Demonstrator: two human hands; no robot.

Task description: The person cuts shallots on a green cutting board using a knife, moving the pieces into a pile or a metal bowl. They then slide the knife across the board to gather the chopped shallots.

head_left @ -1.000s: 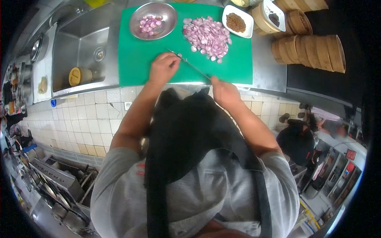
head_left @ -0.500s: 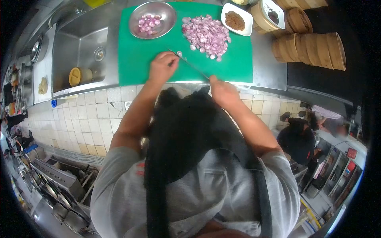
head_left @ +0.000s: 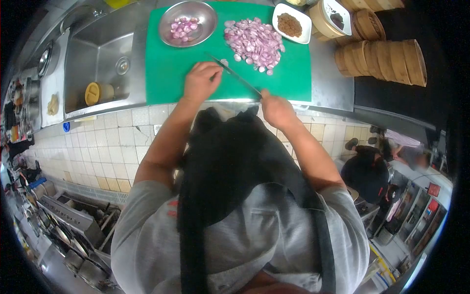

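A long knife point(head_left: 238, 78) lies slantwise over the green cutting board point(head_left: 169, 73), its handle wrapped by my right hand point(head_left: 278, 110) at the board's near edge. My left hand point(head_left: 202, 81) rests on the board with fingers curled, just left of the blade. Whatever those fingers pinch is hidden. Pale purple slices point(head_left: 224, 62), which look like shallot, lie against the blade near its tip. Farther up the board spreads a heap of sliced shallots point(head_left: 254, 44). Peeled shallots point(head_left: 184, 30) sit in a metal bowl point(head_left: 208, 24) at the upper left.
A white dish point(head_left: 306, 36) of brown crumbly food stands at the board's far right corner. Stacked bamboo steamers point(head_left: 387, 62) are farther right. A steel sink point(head_left: 105, 54) with a yellow-lidded container point(head_left: 92, 94) lies left. Another person point(head_left: 364, 174) is behind on the right.
The knife has shifted slightly, its blade now showing broader beside the slices. My right hand moved a little with it; my left hand stays almost in place.
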